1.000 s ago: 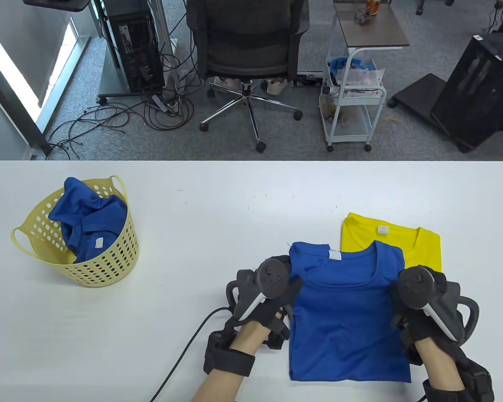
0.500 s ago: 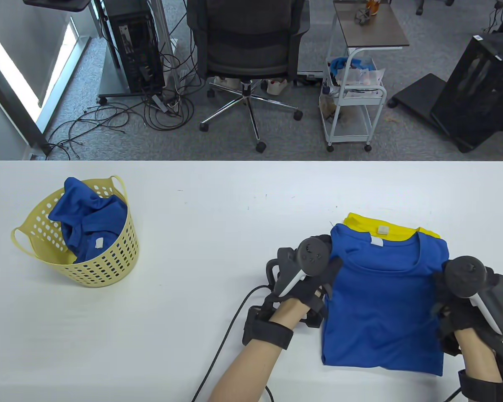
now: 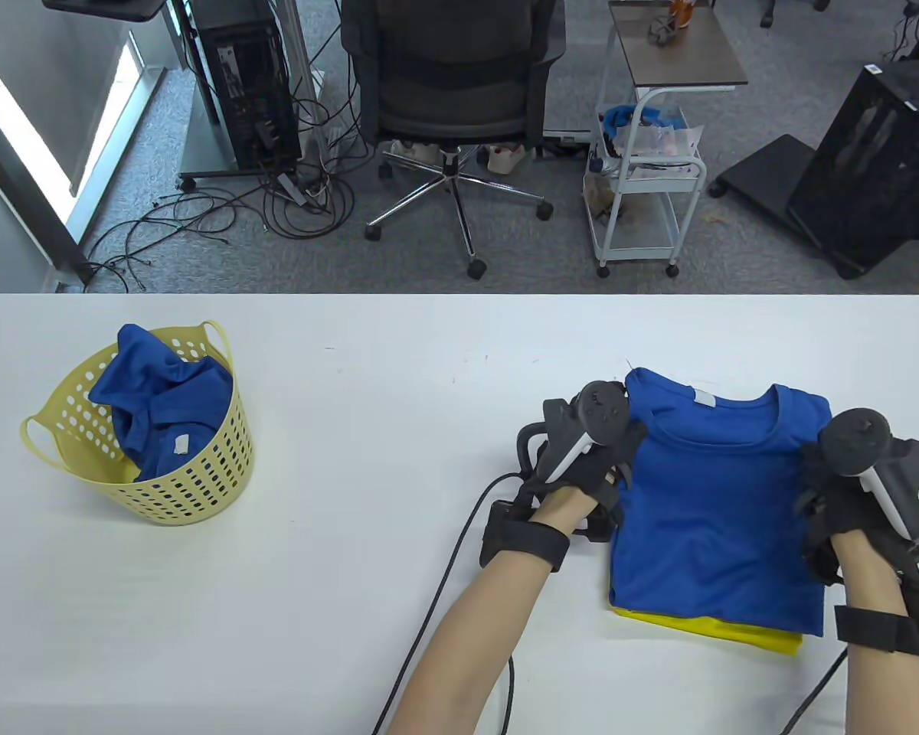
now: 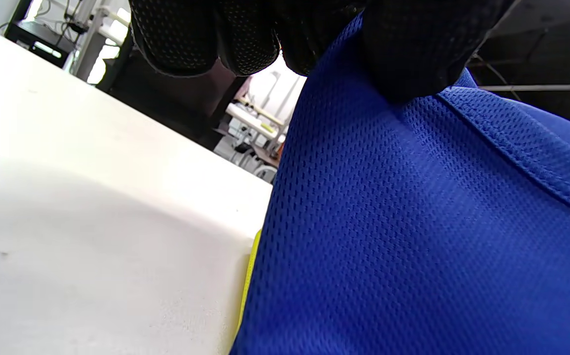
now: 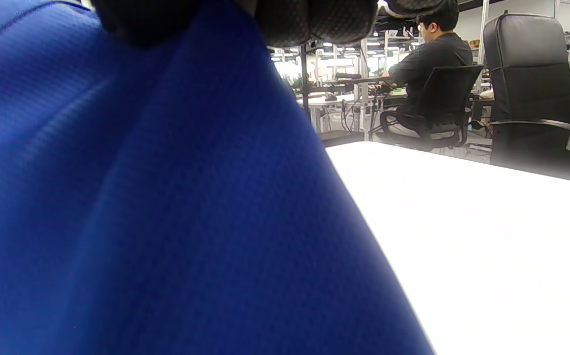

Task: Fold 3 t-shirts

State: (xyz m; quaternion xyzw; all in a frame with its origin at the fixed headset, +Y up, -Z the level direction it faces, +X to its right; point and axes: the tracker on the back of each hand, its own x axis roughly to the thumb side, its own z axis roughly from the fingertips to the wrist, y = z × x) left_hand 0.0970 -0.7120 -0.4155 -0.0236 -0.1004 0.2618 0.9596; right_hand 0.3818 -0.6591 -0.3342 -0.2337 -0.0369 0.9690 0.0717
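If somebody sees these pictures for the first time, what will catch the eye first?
First, the folded blue t-shirt at the table's right, lying over a yellow t-shirt whose edge peeks out at the near side. The left hand and right hand grip its two sides. Far left stands a yellow basket with a crumpled blue shirt inside.

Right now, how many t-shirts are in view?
3: a folded blue t-shirt held by both hands, a yellow t-shirt beneath it with only an edge showing, and a crumpled blue t-shirt in the basket. More could be hidden there.
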